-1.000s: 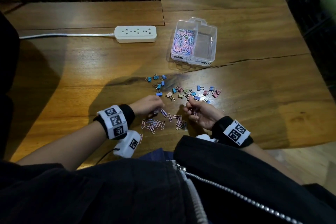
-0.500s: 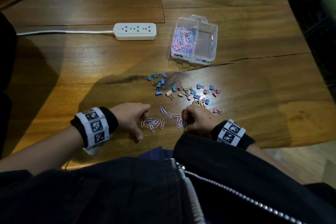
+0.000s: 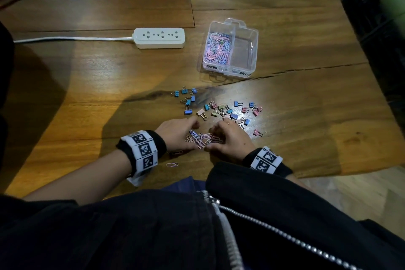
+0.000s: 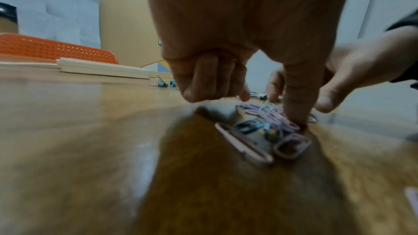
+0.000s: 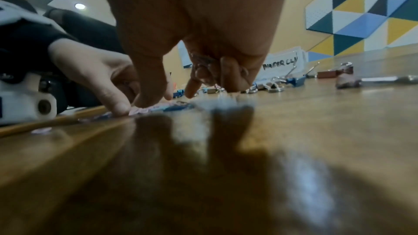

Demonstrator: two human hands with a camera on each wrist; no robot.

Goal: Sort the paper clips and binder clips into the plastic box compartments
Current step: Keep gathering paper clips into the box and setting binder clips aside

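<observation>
A small pile of pink and blue paper clips (image 3: 202, 138) lies near the table's front edge. My left hand (image 3: 190, 136) and right hand (image 3: 215, 136) cup it from either side. In the left wrist view my left hand (image 4: 269, 106) has its thumb (image 4: 294, 110) pressed onto the paper clips (image 4: 267, 128), with the other fingers curled. My right hand (image 5: 167, 94) sets its thumb and forefinger down at the pile's edge. Coloured binder clips (image 3: 228, 110) are scattered just beyond. The clear plastic box (image 3: 254, 50) holds paper clips in its left compartment; the right one is bare.
One pink paper clip (image 3: 172, 164) lies alone beside my left wrist. A separate group of blue binder clips (image 3: 186, 98) sits left of the main scatter, and a single pink one (image 3: 256, 132) lies to the right. A white power strip (image 3: 159, 38) lies left of the box.
Both hands have slid inward toward each other, bunching the spread paper clips into one tight pile. One pink clip was left behind near my left wrist.
</observation>
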